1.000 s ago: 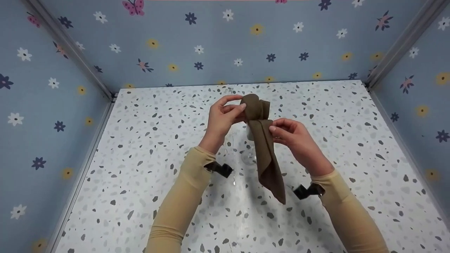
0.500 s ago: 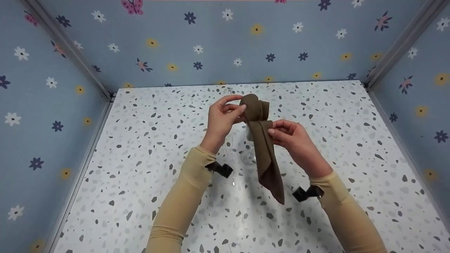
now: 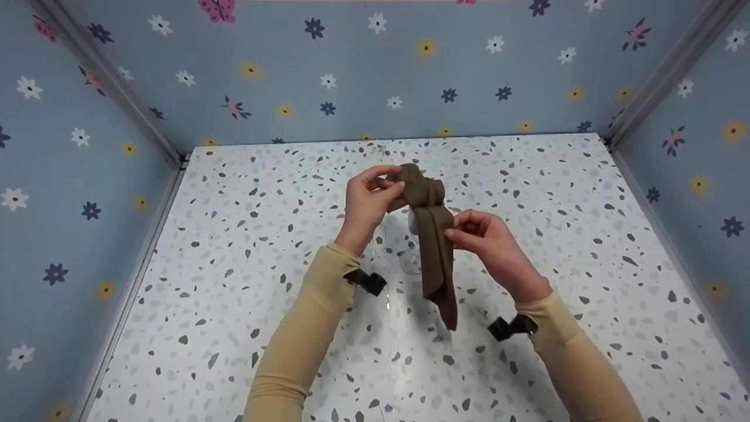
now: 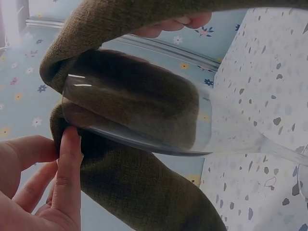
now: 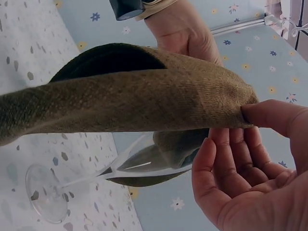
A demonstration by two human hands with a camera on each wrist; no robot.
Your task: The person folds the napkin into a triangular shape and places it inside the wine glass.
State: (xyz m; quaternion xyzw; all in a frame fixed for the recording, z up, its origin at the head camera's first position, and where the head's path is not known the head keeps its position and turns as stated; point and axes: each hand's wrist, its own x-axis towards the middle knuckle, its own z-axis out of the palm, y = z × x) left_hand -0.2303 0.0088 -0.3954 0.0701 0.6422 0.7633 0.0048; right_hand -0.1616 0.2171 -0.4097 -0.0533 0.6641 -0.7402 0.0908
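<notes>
A brown cloth napkin (image 3: pixel 433 252) is stuffed into a clear stemmed glass (image 3: pixel 411 262) that stands on the table. Cloth spills over the rim, and one long folded tail hangs down the near side, hiding much of the bowl in the head view. Through the bowl (image 4: pixel 134 115) the tucked-in part shows in the left wrist view. My left hand (image 3: pixel 369 202) pinches the cloth at the left of the rim between thumb and fingers. With thumb and fingers, my right hand (image 3: pixel 491 249) pinches the folded edge (image 5: pixel 231 98) of the tail on the right.
The speckled white table (image 3: pixel 234 281) extends around the glass on all sides. Blue flowered panels (image 3: pixel 375 70) enclose the back and both sides, with metal posts in the corners. Black camera mounts (image 3: pixel 368 282) sit on both wrists.
The bunched top of the napkin has shifted slightly left and down. My right hand has come a little nearer, and the tail's lower end has swung left. Both hands keep their hold.
</notes>
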